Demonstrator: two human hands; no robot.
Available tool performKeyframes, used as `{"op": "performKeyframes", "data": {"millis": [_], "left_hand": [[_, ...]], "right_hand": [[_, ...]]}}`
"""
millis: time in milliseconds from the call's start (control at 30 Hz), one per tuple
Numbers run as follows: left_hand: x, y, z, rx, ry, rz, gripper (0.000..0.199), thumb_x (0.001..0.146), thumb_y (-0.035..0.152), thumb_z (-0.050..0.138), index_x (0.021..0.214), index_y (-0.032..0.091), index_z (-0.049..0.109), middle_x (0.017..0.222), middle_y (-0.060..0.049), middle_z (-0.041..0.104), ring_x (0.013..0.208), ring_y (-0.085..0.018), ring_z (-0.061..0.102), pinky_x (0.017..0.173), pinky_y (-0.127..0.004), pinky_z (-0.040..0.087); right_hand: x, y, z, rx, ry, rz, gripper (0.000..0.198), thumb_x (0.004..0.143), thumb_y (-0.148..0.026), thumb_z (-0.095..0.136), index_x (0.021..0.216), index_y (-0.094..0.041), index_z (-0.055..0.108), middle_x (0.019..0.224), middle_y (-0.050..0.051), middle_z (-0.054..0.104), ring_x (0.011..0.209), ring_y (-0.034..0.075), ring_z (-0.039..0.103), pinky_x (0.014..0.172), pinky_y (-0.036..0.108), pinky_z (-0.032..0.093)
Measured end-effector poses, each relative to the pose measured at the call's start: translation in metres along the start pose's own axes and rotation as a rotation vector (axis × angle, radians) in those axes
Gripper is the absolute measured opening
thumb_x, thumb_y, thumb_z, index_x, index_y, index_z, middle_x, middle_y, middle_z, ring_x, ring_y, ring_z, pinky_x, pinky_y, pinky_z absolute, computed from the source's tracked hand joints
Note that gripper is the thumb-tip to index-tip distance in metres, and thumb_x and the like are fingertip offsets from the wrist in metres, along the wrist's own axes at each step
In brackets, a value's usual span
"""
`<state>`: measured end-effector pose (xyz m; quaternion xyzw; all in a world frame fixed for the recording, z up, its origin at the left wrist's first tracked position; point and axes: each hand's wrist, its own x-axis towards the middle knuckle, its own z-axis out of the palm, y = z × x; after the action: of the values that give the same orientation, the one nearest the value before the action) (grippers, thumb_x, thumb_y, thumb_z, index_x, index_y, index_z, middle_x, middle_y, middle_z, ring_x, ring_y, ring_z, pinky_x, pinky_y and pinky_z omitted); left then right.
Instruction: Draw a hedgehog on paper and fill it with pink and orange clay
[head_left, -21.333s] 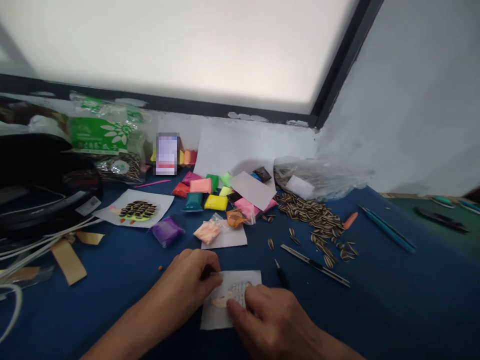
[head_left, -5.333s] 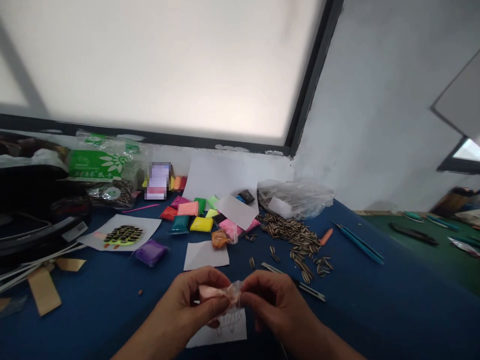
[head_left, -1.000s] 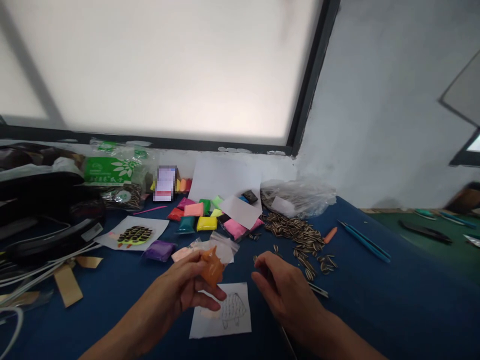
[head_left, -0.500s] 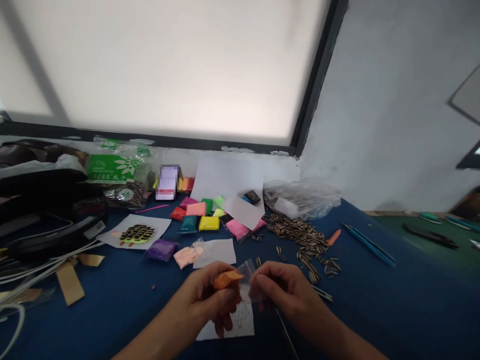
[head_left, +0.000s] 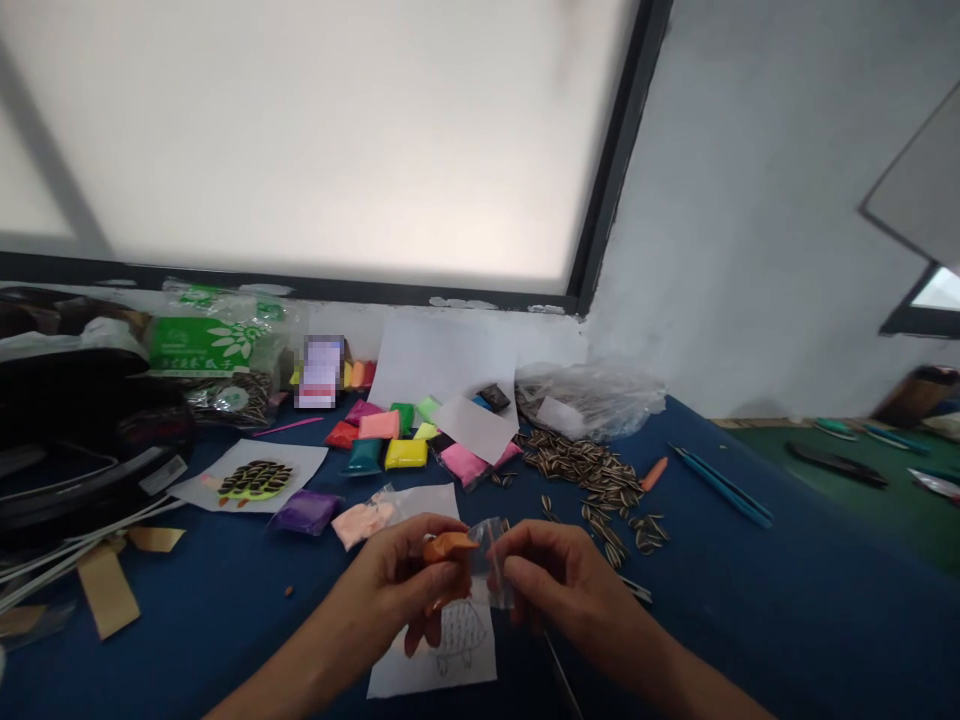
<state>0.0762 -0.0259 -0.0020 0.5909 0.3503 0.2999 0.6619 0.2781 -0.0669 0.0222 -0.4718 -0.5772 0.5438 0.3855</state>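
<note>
Between my two hands is a small clear zip bag (head_left: 489, 562) with orange modelling clay (head_left: 448, 547) at its left end. My left hand (head_left: 409, 575) is closed around the clay-filled end, thumb on top. My right hand (head_left: 551, 572) pinches the bag's clear zip edge between thumb and fingers. Beneath the hands lies a white sheet with a pencil drawing (head_left: 459, 640) of a striped, turtle-like body with legs. Just beyond my left hand, a peach clay packet (head_left: 364, 520) rests partly against another white paper (head_left: 427, 500).
Sunflower seeds (head_left: 581, 465) lie heaped behind my right hand, near blue tweezers (head_left: 724, 485) and an orange stick (head_left: 654, 474). Several coloured clay packets (head_left: 406, 454) are at the back centre. A seed-covered picture (head_left: 255, 480), a phone (head_left: 319, 372) and a green seed bag (head_left: 206, 345) are left.
My view has turned slightly right, so the scene sits further left. Both hands keep hold of the bag, and more of the pencil drawing shows below them.
</note>
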Motion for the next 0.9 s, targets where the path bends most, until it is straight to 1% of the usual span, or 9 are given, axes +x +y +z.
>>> {"op": "performKeyframes", "data": {"millis": [133, 200, 300, 400, 467, 533, 700, 833, 900], "left_hand": [[-0.007, 0.001, 0.000, -0.036, 0.004, 0.018, 0.053, 0.076, 0.060, 0.078, 0.106, 0.018, 0.067, 0.074, 0.002, 0.063, 0.053, -0.012, 0.060, 0.044, -0.018, 0.044], [-0.012, 0.003, 0.000, -0.065, 0.020, 0.016, 0.055, 0.078, 0.065, 0.074, 0.107, 0.019, 0.069, 0.073, 0.001, 0.064, 0.057, -0.014, 0.063, 0.048, -0.021, 0.049], [-0.017, 0.004, -0.002, -0.086, 0.029, 0.004, 0.056, 0.080, 0.069, 0.070, 0.105, 0.019, 0.071, 0.069, 0.001, 0.063, 0.058, -0.016, 0.065, 0.049, -0.021, 0.050], [-0.018, 0.000, -0.005, -0.060, -0.002, 0.004, 0.052, 0.082, 0.067, 0.070, 0.095, 0.018, 0.072, 0.071, -0.001, 0.064, 0.057, -0.015, 0.065, 0.048, -0.020, 0.050], [-0.018, -0.004, -0.006, -0.056, -0.020, 0.009, 0.051, 0.082, 0.067, 0.070, 0.095, 0.017, 0.072, 0.073, -0.001, 0.065, 0.055, -0.014, 0.065, 0.046, -0.020, 0.049], [-0.017, -0.008, -0.007, -0.054, -0.019, 0.003, 0.051, 0.083, 0.066, 0.069, 0.098, 0.017, 0.072, 0.073, -0.001, 0.065, 0.055, -0.014, 0.066, 0.045, -0.019, 0.049], [-0.017, -0.015, -0.010, -0.049, -0.033, -0.040, 0.050, 0.084, 0.065, 0.070, 0.104, 0.019, 0.069, 0.077, -0.002, 0.070, 0.053, -0.014, 0.066, 0.043, -0.019, 0.049], [-0.019, -0.012, -0.012, -0.125, 0.075, -0.032, 0.054, 0.084, 0.062, 0.072, 0.119, 0.024, 0.058, 0.085, -0.004, 0.074, 0.049, -0.015, 0.067, 0.040, -0.021, 0.049], [-0.020, -0.009, -0.011, -0.143, 0.091, -0.043, 0.051, 0.085, 0.061, 0.071, 0.118, 0.024, 0.058, 0.083, -0.003, 0.074, 0.050, -0.015, 0.068, 0.042, -0.021, 0.050]], "right_hand": [[0.002, 0.003, -0.001, 0.038, 0.010, 0.020, 0.023, 0.082, -0.039, 0.067, 0.082, -0.017, 0.063, 0.072, -0.001, 0.066, 0.055, 0.009, 0.055, 0.049, 0.020, 0.038], [0.003, 0.004, -0.002, 0.054, 0.012, 0.017, 0.025, 0.080, -0.040, 0.071, 0.079, -0.017, 0.063, 0.067, -0.003, 0.062, 0.053, 0.009, 0.053, 0.048, 0.020, 0.037], [0.003, 0.007, -0.001, 0.082, -0.001, 0.023, 0.033, 0.081, -0.047, 0.073, 0.074, -0.018, 0.060, 0.061, -0.005, 0.057, 0.049, 0.008, 0.050, 0.046, 0.019, 0.036], [0.003, 0.010, 0.001, 0.090, -0.027, 0.041, 0.040, 0.085, -0.056, 0.068, 0.076, -0.017, 0.060, 0.066, -0.003, 0.060, 0.047, 0.007, 0.050, 0.044, 0.019, 0.036], [0.003, 0.011, 0.003, 0.092, -0.054, 0.046, 0.041, 0.087, -0.057, 0.066, 0.078, -0.017, 0.060, 0.070, -0.001, 0.064, 0.048, 0.007, 0.052, 0.044, 0.018, 0.036], [0.003, 0.011, 0.005, 0.084, -0.077, 0.046, 0.039, 0.086, -0.055, 0.066, 0.079, -0.017, 0.061, 0.072, 0.000, 0.065, 0.049, 0.007, 0.053, 0.044, 0.018, 0.035], [0.002, 0.012, 0.007, 0.072, -0.101, 0.097, 0.022, 0.077, -0.036, 0.073, 0.080, -0.017, 0.063, 0.071, -0.002, 0.065, 0.050, 0.007, 0.052, 0.045, 0.018, 0.035], [0.004, 0.013, 0.005, 0.060, -0.026, 0.082, 0.019, 0.077, -0.034, 0.070, 0.081, -0.017, 0.062, 0.070, -0.003, 0.065, 0.050, 0.007, 0.052, 0.046, 0.018, 0.036], [0.005, 0.013, 0.005, 0.053, -0.007, 0.084, 0.018, 0.075, -0.032, 0.072, 0.079, -0.017, 0.063, 0.067, -0.004, 0.063, 0.051, 0.007, 0.052, 0.046, 0.018, 0.035]]}}
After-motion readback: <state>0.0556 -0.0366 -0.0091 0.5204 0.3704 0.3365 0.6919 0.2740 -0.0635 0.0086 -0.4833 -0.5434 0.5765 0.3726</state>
